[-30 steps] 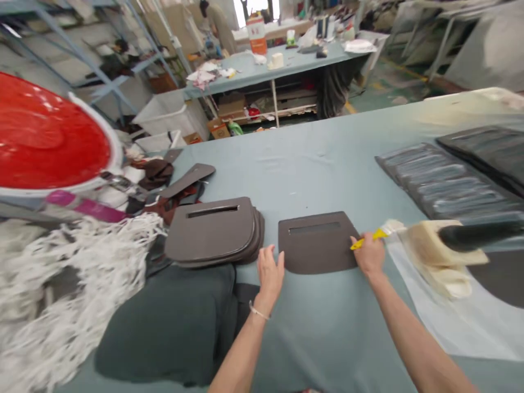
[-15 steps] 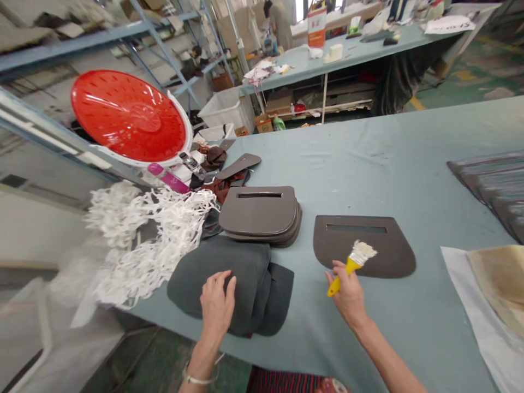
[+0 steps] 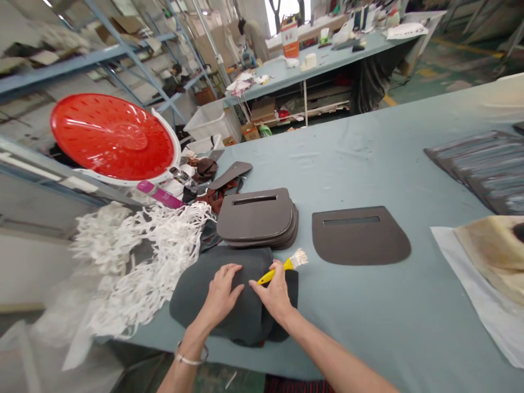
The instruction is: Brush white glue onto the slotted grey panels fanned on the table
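Observation:
My left hand (image 3: 223,292) lies on a pile of dark grey-green curved pieces (image 3: 192,289), fingers apart and thumb spread. Close beside it, my right hand (image 3: 279,295) is closed around a paintbrush (image 3: 289,263) with a yellow handle. The brush's pale, coated bristles point up and to the right, clear of the pile. My right thumb and fingertips are at the pile's top. Behind the pile sits a neat stack of brown panels (image 3: 257,221), each rounded below, with a slot in the top one. A single similar brown slotted panel (image 3: 360,243) lies flat to the right.
White stringy scraps (image 3: 172,251) and a red basket (image 3: 118,136) are at the left. On the right lie overlapping dark pieces (image 3: 487,166) and a yellowish container (image 3: 489,245) on white sheeting. A person (image 3: 254,39) is by the back table.
My right hand, with the brush, has moved left from the single panel to the dark pile. My left hand stays on the pile with its fingers shifted. The view has tilted slightly.

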The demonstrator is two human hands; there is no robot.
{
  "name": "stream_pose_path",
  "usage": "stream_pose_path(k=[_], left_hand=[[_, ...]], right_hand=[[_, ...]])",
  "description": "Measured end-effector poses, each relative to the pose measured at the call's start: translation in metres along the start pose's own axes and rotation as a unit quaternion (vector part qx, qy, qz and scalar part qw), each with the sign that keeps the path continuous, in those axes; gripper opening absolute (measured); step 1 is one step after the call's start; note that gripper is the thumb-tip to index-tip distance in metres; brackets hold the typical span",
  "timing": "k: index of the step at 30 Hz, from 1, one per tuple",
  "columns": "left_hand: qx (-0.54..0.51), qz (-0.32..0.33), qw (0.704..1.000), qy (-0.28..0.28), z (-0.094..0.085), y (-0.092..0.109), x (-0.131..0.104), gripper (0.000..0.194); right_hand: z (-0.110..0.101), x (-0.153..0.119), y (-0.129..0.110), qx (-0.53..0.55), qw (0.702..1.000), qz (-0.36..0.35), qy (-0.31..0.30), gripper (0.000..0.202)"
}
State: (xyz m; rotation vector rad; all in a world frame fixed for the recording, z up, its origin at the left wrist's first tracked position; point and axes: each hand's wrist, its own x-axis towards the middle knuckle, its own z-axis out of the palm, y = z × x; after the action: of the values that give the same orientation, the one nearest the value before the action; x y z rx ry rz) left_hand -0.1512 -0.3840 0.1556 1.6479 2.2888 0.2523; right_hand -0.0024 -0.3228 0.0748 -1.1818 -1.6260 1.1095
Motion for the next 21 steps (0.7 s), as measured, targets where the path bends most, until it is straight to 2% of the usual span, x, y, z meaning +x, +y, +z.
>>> stream_pose_path(k=[6,9,11,13,16,18,21], left_hand=[[0.012,0.074,0.997,-0.036,-0.014,-0.014,0.009,0.050],[0.066,0.134,0.987,-0.067,-0.025,-0.009,0.026,0.067],[0.128,0.191,0.968,-0.099,-0.032,0.002,0.041,0.081],[0.193,0.264,0.936,-0.133,-0.038,0.017,0.058,0.093],[0.254,0.377,0.867,-0.204,-0.041,0.040,0.082,0.105],[0.266,0.436,0.819,-0.261,-0.041,0.050,0.094,0.101],[0.259,0.487,0.770,-0.320,-0.041,0.056,0.104,0.077]], right_hand=[[0.021,-0.018,-0.006,0.030,0.998,-0.045,0.040,0.044],[0.027,-0.026,-0.004,0.035,0.995,-0.072,0.053,0.037],[0.031,-0.030,-0.003,0.033,0.993,-0.093,0.057,0.033],[0.034,-0.033,-0.002,0.022,0.991,-0.114,0.063,0.029],[0.036,-0.037,-0.001,0.007,0.984,-0.158,0.079,0.023],[0.036,-0.038,-0.002,0.003,0.977,-0.193,0.089,0.021],[0.031,-0.042,-0.001,0.000,0.971,-0.221,0.095,0.019]])
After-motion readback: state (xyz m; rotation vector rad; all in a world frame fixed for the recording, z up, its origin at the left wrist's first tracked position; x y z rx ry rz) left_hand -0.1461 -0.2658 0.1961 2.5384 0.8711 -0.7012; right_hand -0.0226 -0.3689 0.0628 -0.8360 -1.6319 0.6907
